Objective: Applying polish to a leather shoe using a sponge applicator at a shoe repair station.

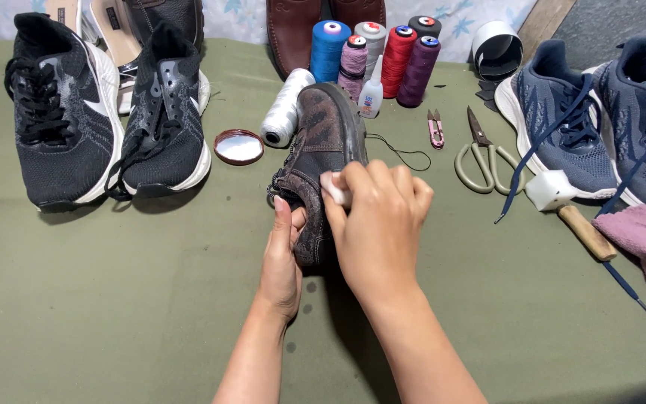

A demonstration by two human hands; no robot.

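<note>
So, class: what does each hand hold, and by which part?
The left hand grips the brown shoe at its heel end. The right hand pinches a small white piece against the shoe's side.

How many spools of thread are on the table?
6. Five stand in a cluster at the back: blue, mauve, pale grey, red, purple. A white one lies beside the brown shoe. Others may be hidden.

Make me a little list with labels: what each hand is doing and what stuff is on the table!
Left hand: holds the brown shoe from the side
Right hand: presses a small white piece on the shoe
Left of shoe: black sneakers, round lid
Behind shoe: thread spools, glue bottle
Right of shoe: scissors, blue sneakers, mallet
Table: green cloth
</note>
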